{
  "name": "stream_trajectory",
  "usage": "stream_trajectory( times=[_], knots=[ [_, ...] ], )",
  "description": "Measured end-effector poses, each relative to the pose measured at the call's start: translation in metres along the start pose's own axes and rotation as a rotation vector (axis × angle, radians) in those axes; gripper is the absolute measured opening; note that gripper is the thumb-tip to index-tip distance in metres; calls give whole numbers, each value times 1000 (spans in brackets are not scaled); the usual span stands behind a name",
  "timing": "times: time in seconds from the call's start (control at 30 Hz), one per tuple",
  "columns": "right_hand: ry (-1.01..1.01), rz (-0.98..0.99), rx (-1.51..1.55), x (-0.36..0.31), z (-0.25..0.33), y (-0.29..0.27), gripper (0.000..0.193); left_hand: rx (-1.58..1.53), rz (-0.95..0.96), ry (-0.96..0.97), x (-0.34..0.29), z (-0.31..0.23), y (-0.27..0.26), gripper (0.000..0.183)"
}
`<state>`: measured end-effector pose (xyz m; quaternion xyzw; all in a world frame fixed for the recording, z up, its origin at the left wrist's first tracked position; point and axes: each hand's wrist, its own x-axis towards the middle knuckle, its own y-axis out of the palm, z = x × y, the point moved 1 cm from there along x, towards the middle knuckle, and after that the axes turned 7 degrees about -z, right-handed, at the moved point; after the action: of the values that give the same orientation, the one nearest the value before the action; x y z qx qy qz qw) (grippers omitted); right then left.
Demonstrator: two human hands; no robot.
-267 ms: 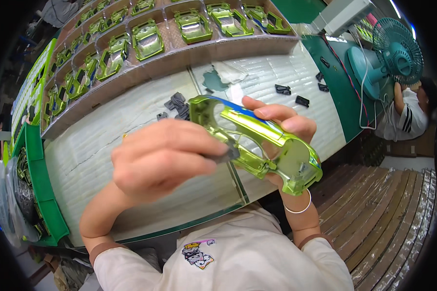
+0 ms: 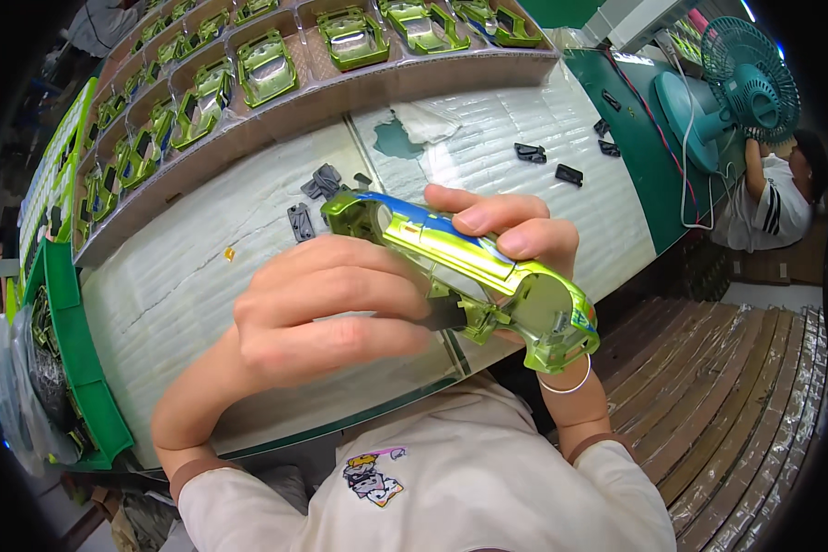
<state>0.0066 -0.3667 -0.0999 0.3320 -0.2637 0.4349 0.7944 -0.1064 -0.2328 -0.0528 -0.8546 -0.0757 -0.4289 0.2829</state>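
My right hand (image 2: pixel 524 225) grips a shiny green toy car body shell (image 2: pixel 455 247) with a blue stripe, fingers over its upper side. The shell is tilted in front of me, above the table, with its hollow inside facing my body. My left hand (image 2: pixel 327 299) pinches a small dark grey plastic piece (image 2: pixel 447 314) against the shell's inner edge. Its fingers hide part of the piece, so I cannot tell whether it is seated. Just beyond the shell lie several loose grey plastic pieces (image 2: pixel 320 182) on the table.
A divided tray (image 2: pixel 386 81) of green car shells stands along the far side. More black pieces (image 2: pixel 530 153) lie at the right. A teal fan (image 2: pixel 753 83) stands at the far right, near another person (image 2: pixel 769 202). A green crate (image 2: pixel 87 368) is at the left.
The shell has shifted slightly left and tipped, showing more of its blue-striped side. My left hand has turned and brought the grey piece further in against the shell's inner edge.
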Motion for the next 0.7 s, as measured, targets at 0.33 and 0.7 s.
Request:
stream_trajectory(
  times=[0.33, 0.7],
  knots=[
    [13, 11, 18, -1, 1, 5, 39, 30, 31, -147, 3, -6, 3, 12],
    [51, 72, -10, -4, -1, 3, 43, 74, 131, -387, 2, -12, 1, 18]
  ],
)
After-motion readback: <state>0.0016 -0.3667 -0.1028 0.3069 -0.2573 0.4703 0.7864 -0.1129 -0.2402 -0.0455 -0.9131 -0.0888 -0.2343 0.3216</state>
